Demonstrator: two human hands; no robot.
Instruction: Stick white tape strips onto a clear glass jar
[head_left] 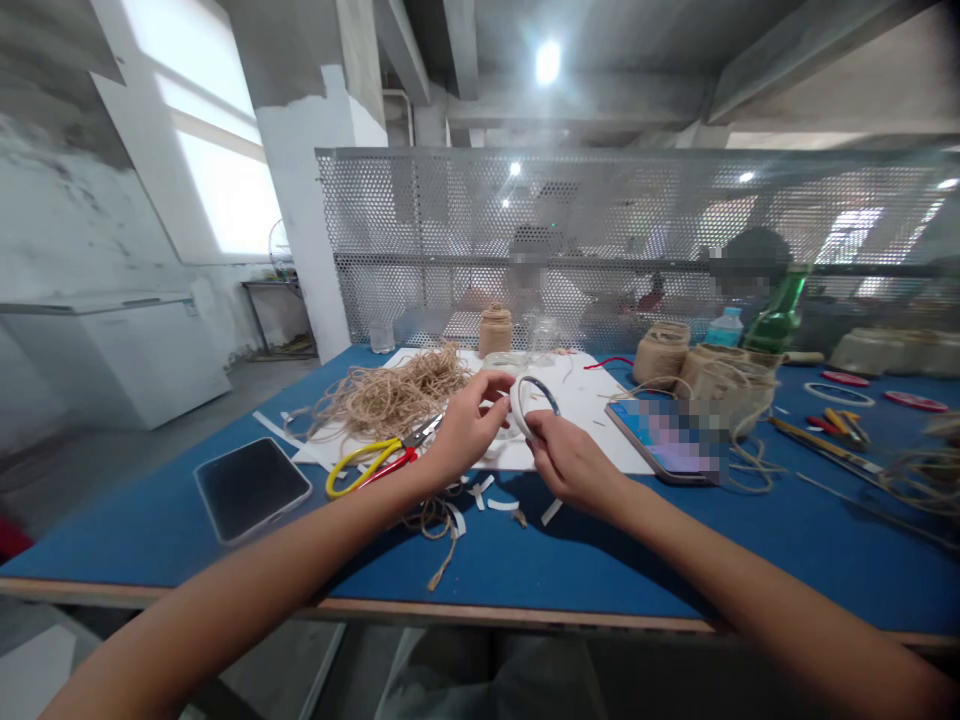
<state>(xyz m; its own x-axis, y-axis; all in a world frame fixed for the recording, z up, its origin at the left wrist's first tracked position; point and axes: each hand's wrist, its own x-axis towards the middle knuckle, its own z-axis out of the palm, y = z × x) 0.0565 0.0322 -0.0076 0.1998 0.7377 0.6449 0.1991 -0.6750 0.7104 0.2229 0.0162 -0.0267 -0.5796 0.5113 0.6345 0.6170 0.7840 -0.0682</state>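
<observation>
Both my hands hold a thin ring (541, 392), dark on one side and wrapped white on the other, just above the blue table (637, 560). My left hand (465, 425) pinches its left side with fingers closed. My right hand (570, 462) grips its lower right edge, fingers curled. Below them lie white tape scraps (501, 503) and a short piece of jute twine (442, 525). Yellow-and-red scissors (379, 458) rest just left of my left hand, beside a loose heap of jute twine (397, 390).
A dark phone (251, 487) lies at the left, a lit phone (667, 440) at the right on a white sheet (592, 400). Twine-wrapped jars (660, 352), a green bottle (780, 310), rings and pencils stand to the right. People sit behind a perforated metal screen (600, 230).
</observation>
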